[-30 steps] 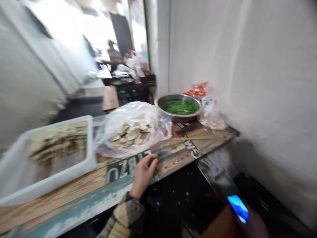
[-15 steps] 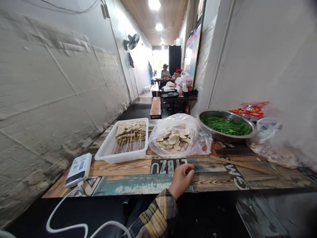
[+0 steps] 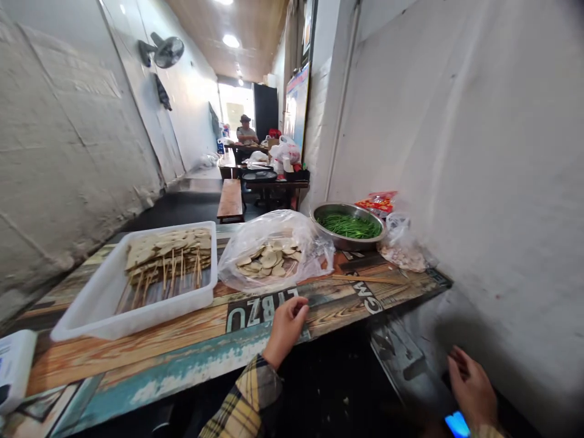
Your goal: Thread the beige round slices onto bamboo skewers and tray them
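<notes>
My left hand (image 3: 286, 327), in a plaid sleeve, rests at the table's front edge with its fingers curled in and nothing visible in them. Just beyond it lies a clear plastic bag (image 3: 314, 258), its mouth showing pale, thin round slices (image 3: 269, 258). To the left stands a white plastic tray (image 3: 107, 327) with stacked skewers of similar slices (image 3: 168, 249), their sticks pointing towards me. Low at the right, off the table, is my right hand (image 3: 474, 389), fingers apart and slightly bent, holding nothing visible. A blue-lit screen (image 3: 457, 424) glows by its wrist.
Beyond the bag, a metal bowl (image 3: 314, 226) holds long green stalks. Thin wooden sticks (image 3: 369, 279) lie on the table (image 3: 182, 359). At right are a red packet (image 3: 378, 202) and another filled bag (image 3: 404, 252). A white device (image 3: 18, 365) sits front left. Another person (image 3: 246, 131) sits far back.
The view has turned to the right, shifting the table's things leftwards. My right hand has come into view at the lower right. My left hand stays curled at the table edge.
</notes>
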{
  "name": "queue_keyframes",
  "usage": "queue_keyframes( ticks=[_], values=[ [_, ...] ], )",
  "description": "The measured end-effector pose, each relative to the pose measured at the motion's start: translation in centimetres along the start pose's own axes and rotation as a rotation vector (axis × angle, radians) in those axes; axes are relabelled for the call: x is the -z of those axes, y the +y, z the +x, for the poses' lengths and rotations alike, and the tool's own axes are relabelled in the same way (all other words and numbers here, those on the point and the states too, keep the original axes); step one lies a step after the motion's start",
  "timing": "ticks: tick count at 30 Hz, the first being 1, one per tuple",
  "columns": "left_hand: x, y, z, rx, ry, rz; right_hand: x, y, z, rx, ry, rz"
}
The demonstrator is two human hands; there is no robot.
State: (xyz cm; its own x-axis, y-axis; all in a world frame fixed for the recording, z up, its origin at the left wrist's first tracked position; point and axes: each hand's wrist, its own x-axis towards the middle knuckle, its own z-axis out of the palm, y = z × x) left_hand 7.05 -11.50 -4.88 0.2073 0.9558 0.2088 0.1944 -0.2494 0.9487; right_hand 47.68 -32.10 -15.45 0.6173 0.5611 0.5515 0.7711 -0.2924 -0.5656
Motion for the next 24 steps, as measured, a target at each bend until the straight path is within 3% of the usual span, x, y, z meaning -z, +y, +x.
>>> queue_keyframes(
  ticks=[3, 5, 8, 11, 16, 24],
  values=[
    [0.1, 0.0, -0.2, 0.005, 0.003, -0.027, -2.3, -5.8, 4.6, 0.140, -0.039, 0.092],
    [0.1, -0.1, -0.4, 0.004, 0.010, -0.027, -4.8, -10.7, 6.7, 0.326, -0.124, 0.143],
    [0.2, -0.1, -0.5, 0.003, 0.025, -0.026, -9.0, -17.3, 8.2, 0.592, -0.233, 0.129],
    [0.4, 0.1, -0.5, 0.014, 0.022, -0.036, -12.6, -21.5, 8.8, 0.690, -0.285, 0.017],
    [0.5, 0.2, -0.4, 0.045, 0.004, -0.051, -15.2, -23.3, 9.8, 0.698, -0.322, -0.006],
    [0.3, -0.5, -0.1, 0.047, -0.023, -0.067, -13.8, -24.5, 8.3, 0.795, -0.389, 0.036]
  ],
)
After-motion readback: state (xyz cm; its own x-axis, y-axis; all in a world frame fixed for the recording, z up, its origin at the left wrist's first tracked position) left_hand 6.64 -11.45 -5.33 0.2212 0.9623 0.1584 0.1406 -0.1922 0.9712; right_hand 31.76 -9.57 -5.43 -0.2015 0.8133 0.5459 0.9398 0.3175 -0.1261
